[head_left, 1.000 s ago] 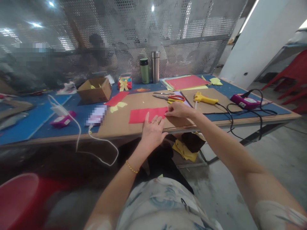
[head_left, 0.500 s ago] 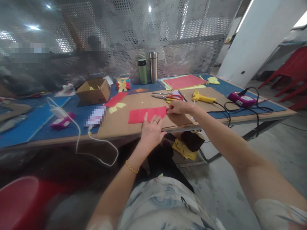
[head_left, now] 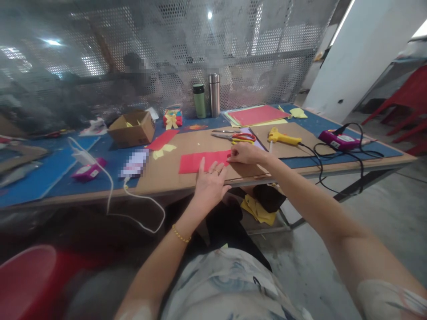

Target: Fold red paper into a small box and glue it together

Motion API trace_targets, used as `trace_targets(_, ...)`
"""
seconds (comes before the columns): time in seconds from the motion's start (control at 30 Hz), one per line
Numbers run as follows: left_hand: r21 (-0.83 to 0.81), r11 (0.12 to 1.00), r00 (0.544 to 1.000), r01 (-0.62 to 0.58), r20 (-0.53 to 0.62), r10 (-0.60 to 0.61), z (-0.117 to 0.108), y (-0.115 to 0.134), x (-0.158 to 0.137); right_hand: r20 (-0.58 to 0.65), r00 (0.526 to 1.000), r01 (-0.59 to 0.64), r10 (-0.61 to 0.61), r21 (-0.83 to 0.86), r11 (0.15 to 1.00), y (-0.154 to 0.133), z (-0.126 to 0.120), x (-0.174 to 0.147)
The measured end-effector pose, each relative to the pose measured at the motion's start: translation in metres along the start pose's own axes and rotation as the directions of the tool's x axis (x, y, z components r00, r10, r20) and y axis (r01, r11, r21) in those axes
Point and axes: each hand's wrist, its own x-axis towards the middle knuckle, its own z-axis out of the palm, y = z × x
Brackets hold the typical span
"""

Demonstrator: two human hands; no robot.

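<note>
A red rectangular sheet (head_left: 191,162), felt-like, lies flat on the brown cardboard (head_left: 160,178) near the table's front edge. My left hand (head_left: 211,180) rests on it with the fingers stretched out, pressing its lower right part. At the sheet's right end my right hand (head_left: 246,154) has its fingers closed in a pinch on the edge; the fingertips partly hide that end. Just beyond the right hand lie scissors (head_left: 247,138) with red and yellow handles. To the right of them is a yellow glue gun (head_left: 283,137).
A purple box with black cables (head_left: 340,140) sits at the right. Red and yellow sheets (head_left: 260,114) are stacked behind, near a green flask (head_left: 199,102) and a steel flask (head_left: 214,95). Left are a cardboard box (head_left: 131,129), a phone (head_left: 134,163) and a white cable (head_left: 110,186).
My right hand has shifted slightly left at the sheet's right end, which looks shorter now. The left hand stays in place on the sheet.
</note>
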Motion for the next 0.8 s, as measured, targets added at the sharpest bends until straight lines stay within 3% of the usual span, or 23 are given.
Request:
trace_targets(0.2, -0.031, 0.998, 0.996, -0.057, 0.068, 0.059, -0.008, -0.034, 0.003, 0.011, 0.998, -0.056, 0.056, 0.000, 0.998, -0.008, 0.007, -0.003)
trace_targets(0.37, -0.157, 0.988, 0.977, 0.015, 0.212, 0.019, -0.024, -0.059, 0.011, 0.036, 0.998, -0.048, 0.048, 0.015, 0.999, -0.010, 0.008, -0.001)
trace_targets(0.5, -0.172, 0.984, 0.976, 0.045, 0.220, -0.006, -0.028, -0.053, 0.027, 0.108, 0.991, -0.086, 0.084, 0.009, 0.996, -0.019, -0.002, 0.005)
trace_targets(0.63, 0.008, 0.980, 0.958, 0.197, 0.210, -0.195, -0.029, -0.039, 0.052, 0.236, 0.963, -0.148, 0.127, 0.071, 0.986, -0.031, -0.014, 0.004)
trace_targets(0.7, 0.081, 0.966, 0.932, 0.245, 0.254, -0.257, -0.031, -0.034, 0.064, 0.262, 0.958, -0.140, 0.117, 0.074, 0.987, -0.034, -0.019, 0.002)
trace_targets(0.8, 0.062, 0.951, 0.869, 0.304, 0.392, -0.303, -0.035, -0.033, 0.077, 0.287, 0.950, -0.143, 0.122, 0.053, 0.988, -0.036, -0.021, -0.001)
